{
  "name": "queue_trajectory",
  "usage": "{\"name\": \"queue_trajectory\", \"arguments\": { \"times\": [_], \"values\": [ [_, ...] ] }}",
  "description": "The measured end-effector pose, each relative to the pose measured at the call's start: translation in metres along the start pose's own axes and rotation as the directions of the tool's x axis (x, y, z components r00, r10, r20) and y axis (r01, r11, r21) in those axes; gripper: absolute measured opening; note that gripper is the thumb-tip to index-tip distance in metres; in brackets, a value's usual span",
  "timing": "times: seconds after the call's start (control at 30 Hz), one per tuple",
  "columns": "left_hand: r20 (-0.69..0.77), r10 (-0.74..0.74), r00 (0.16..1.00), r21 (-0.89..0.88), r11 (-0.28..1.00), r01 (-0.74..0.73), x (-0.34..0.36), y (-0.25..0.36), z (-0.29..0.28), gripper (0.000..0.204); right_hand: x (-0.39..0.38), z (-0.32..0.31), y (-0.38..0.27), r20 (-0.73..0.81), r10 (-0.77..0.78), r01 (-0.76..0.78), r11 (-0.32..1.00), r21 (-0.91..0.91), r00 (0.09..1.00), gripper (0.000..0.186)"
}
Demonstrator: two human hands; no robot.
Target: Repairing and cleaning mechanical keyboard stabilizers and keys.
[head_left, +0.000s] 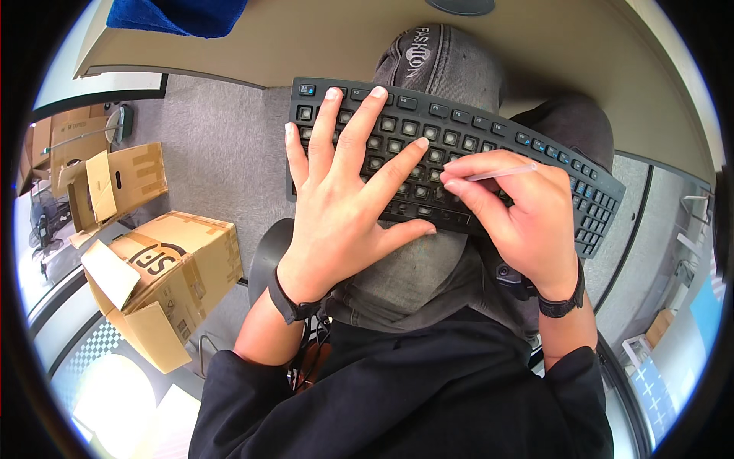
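Pinching a stick (498, 174), the right hand (529, 208) overhangs the keyboard (451, 140).

The keyboard (451, 139) is black with whitish key sockets (431, 134) and blue marks (539, 146), the slim stick (498, 174) translucent, the trousers (428, 264) faded grey, the shirt (413, 390) plain black, the cloth (176, 17) deep blue, the boxes (210, 264) brown.

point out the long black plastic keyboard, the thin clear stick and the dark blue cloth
Long black plastic keyboard (451, 139): head view, on a bare key socket near its middle
Thin clear stick (501, 174): head view, on the middle of its shaft
Dark blue cloth (180, 18): head view, on its visible middle
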State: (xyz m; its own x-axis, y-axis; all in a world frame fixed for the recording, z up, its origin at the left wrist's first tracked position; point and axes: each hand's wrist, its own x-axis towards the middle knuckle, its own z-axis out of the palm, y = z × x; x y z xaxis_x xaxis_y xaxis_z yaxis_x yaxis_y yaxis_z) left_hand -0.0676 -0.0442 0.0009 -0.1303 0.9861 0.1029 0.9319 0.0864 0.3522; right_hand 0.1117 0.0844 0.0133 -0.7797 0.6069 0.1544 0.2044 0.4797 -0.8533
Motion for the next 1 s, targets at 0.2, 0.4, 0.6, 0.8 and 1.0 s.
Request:
{"name": "queue_trajectory", "arguments": {
  "times": [0.2,0.4,0.6,0.8,1.0],
  "values": [
    [-0.002,0.003,1.000,-0.018,1.000,-0.003,0.000,-0.001,0.005,0.079,0.000,-0.003,0.001,0.103,0.012,-0.016,0.999,0.046,0.995,0.011],
    [-0.006,-0.002,1.000,-0.028,1.000,0.002,-0.001,-0.001,0.003,0.079,-0.002,-0.011,-0.005,0.162,-0.066,0.074,0.996,-0.042,0.985,0.015],
    [-0.007,-0.001,1.000,-0.036,0.999,0.000,-0.001,-0.002,0.001,0.079,-0.009,-0.010,-0.009,0.073,-0.071,0.078,0.992,-0.099,0.995,0.016],
    [-0.005,-0.006,1.000,-0.037,0.999,0.006,-0.001,-0.002,0.002,0.080,-0.005,-0.010,-0.008,0.050,-0.113,0.118,0.986,-0.120,0.992,0.018],
    [-0.012,-0.006,1.000,-0.045,0.999,0.005,-0.002,-0.003,0.002,0.079,-0.001,-0.009,-0.012,0.091,-0.133,0.145,0.980,-0.139,0.987,0.020]
  ]
}}
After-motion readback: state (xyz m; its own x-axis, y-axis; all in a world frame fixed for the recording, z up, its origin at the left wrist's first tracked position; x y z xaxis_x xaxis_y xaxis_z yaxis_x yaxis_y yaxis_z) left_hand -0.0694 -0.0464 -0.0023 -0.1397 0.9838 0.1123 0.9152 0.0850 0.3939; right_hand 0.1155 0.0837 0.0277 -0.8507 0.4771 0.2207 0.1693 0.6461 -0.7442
